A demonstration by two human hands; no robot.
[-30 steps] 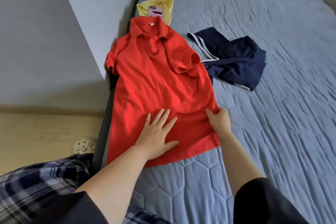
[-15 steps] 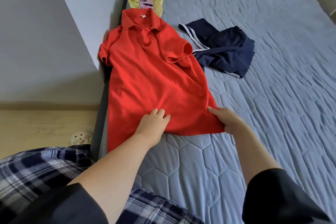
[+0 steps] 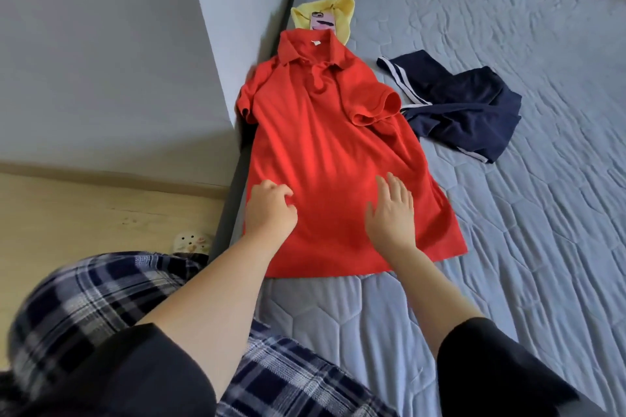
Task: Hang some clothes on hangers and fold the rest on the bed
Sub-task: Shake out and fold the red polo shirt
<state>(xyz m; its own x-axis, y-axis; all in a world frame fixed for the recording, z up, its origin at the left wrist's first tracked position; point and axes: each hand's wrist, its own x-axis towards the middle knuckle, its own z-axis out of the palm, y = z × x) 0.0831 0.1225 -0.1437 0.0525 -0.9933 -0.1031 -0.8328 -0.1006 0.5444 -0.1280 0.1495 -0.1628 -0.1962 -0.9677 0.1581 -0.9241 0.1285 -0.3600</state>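
A red polo shirt [image 3: 325,145] lies flat, front up, along the left edge of the bed [image 3: 508,247], collar away from me and hem toward me. My left hand [image 3: 269,210] sits on the shirt's lower left part with its fingers curled. Whether they pinch the cloth does not show. My right hand [image 3: 391,210] lies flat on the lower middle of the shirt with its fingers straight. A crumpled navy garment with white stripes [image 3: 464,105] lies just right of the shirt's sleeve. A yellow garment [image 3: 343,8] lies beyond the collar.
A phone in a pink case [image 3: 321,22] rests on the yellow garment. A grey wall block [image 3: 135,61] stands close against the bed's left side. Wooden floor [image 3: 84,213] with a white slipper [image 3: 191,242] lies at the lower left. My plaid trouser leg [image 3: 101,308] fills the bottom left.
Both hands have let go of the hem and moved up onto the shirt. The hem now lies flat on the bed. My right hand has shifted left toward the shirt's middle.
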